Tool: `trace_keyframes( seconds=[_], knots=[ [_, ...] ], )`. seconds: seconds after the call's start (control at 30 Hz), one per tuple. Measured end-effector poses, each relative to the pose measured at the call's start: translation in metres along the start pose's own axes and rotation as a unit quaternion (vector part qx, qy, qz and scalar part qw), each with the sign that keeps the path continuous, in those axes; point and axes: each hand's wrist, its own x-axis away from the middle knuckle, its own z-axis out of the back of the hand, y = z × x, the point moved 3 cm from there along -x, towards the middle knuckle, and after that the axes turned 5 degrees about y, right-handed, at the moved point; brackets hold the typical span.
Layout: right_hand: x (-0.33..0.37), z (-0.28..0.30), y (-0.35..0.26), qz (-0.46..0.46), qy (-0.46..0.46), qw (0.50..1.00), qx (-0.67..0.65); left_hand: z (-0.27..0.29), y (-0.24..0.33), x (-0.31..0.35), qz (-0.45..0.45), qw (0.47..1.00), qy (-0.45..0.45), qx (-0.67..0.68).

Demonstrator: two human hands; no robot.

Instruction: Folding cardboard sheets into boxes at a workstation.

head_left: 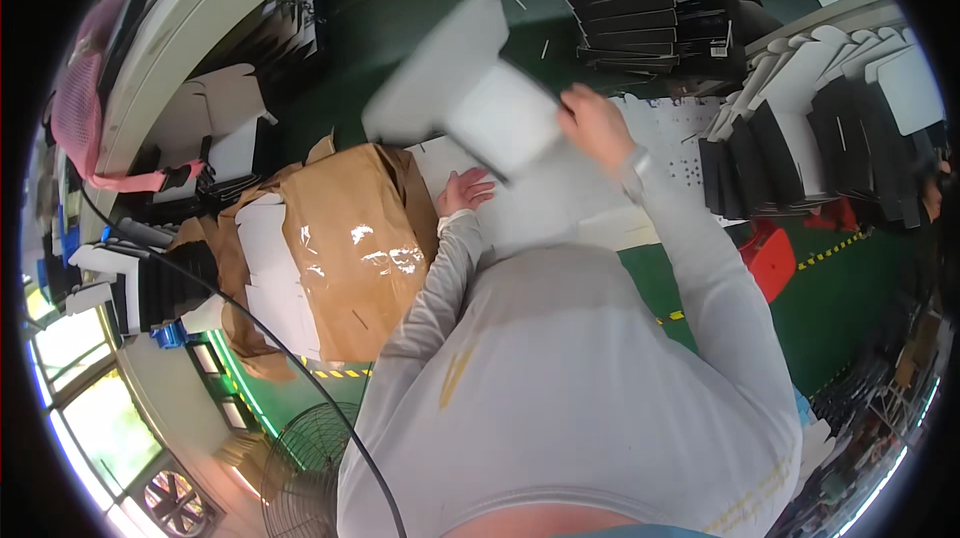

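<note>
A folding carton (508, 110), white inside with dark edges and its lid flap standing open, is tilted over the work surface and smeared by motion. My right hand (597, 128) is closed on the carton's right edge, thumb and fingers pinching the wall. Near the carton's lower left corner, my left hand (465, 191) is turned partly palm up with its fingers apart, holding nothing. Whether its fingertips touch the carton I cannot tell. Under both hands lie flat white card sheets (545, 200).
Brown wrapping paper (355, 248) covers a bundle of white card (275, 278) to the left. Stacked dark cartons (635, 23) stand at the back right; a row of upright cartons (800, 143) lines the right. A red stool (768, 260), a fan (310, 458) and a hanging black cable (255, 326) are nearby.
</note>
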Motion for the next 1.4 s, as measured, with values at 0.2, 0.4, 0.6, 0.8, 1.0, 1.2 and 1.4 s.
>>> trace_keyframes(
  seconds=[0.2, 0.4, 0.6, 0.8, 1.0, 1.2, 1.4],
  knots=[
    [-0.08, -0.061, 0.044, -0.15, 0.081, 0.979, 0.112, -0.013, 0.008, 0.053, -0.418, 0.686, 0.232, -0.549],
    [-0.029, -0.062, 0.007, -0.223, 0.128, 0.964, -0.064, -0.012, 0.005, 0.066, -0.445, 0.625, 0.22, -0.603],
    [0.084, -0.083, 0.01, 0.021, -0.021, 0.999, 0.03, -0.041, 0.004, 0.077, -0.473, 0.735, 0.082, -0.479],
    [0.104, -0.079, -0.006, 0.029, -0.033, 0.999, 0.003, -0.021, -0.013, 0.053, -0.389, 0.69, 0.188, -0.581],
    [0.104, -0.096, -0.033, 0.012, -0.016, 1.0, -0.007, -0.01, -0.019, 0.044, -0.381, 0.695, 0.219, -0.569],
    [0.098, -0.103, -0.052, -0.005, -0.032, 0.999, -0.043, -0.009, 0.003, 0.041, -0.438, 0.772, 0.242, -0.392],
    [0.072, -0.065, -0.037, -0.074, -0.004, 0.943, -0.326, -0.027, 0.072, 0.054, -0.405, 0.889, 0.072, -0.199]
  ],
)
